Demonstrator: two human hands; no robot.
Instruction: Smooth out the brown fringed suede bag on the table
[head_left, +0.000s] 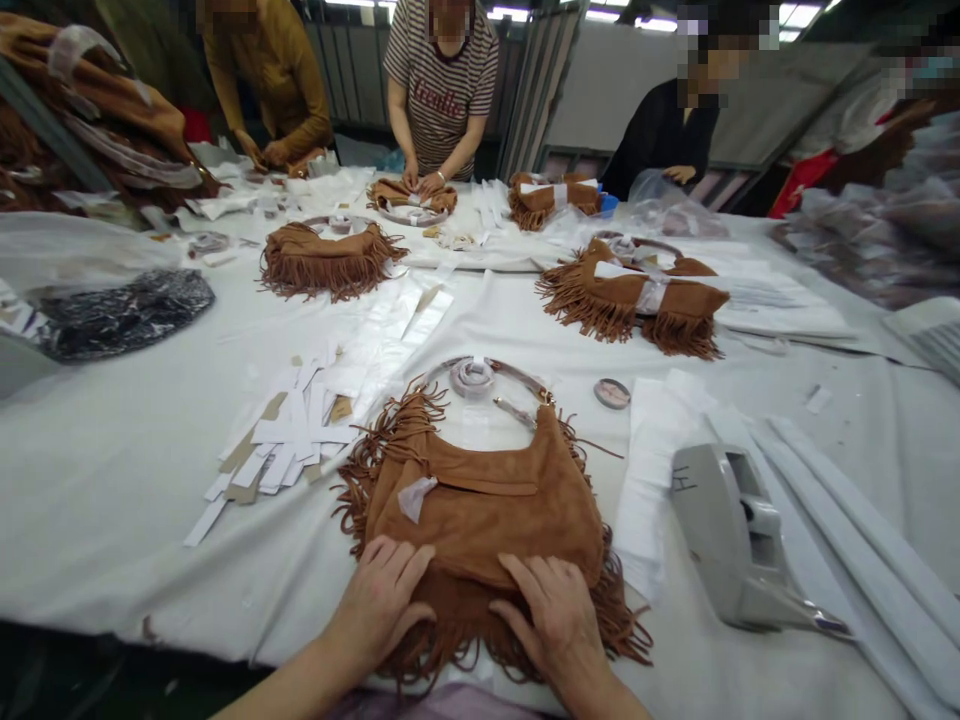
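Observation:
A brown suede handbag (487, 515) with fringe at its sides and bottom lies flat in front of me. Its handle (517, 375) arches away from me, partly in clear wrapping, around a wrapped coiled strap (471, 376). A piece of white tissue (415, 496) sticks out at the bag's zip. My left hand (390, 600) rests on the lower left of the bag, fingers laid out and thumb apart over the fringe. On the lower right, my right hand (551, 610) lies likewise, fingers extended, thumb apart. Both touch the bag's bottom edge, just above the hanging fringe.
Paper strips (292, 435) are heaped left; a grey tape dispenser (731, 540) and folded white sheets (649, 470) lie right. More fringed bags (326, 258) (645, 295) are farther off. Three people work across the table (135, 480). A black plastic-wrapped bundle (127, 310) sits far left.

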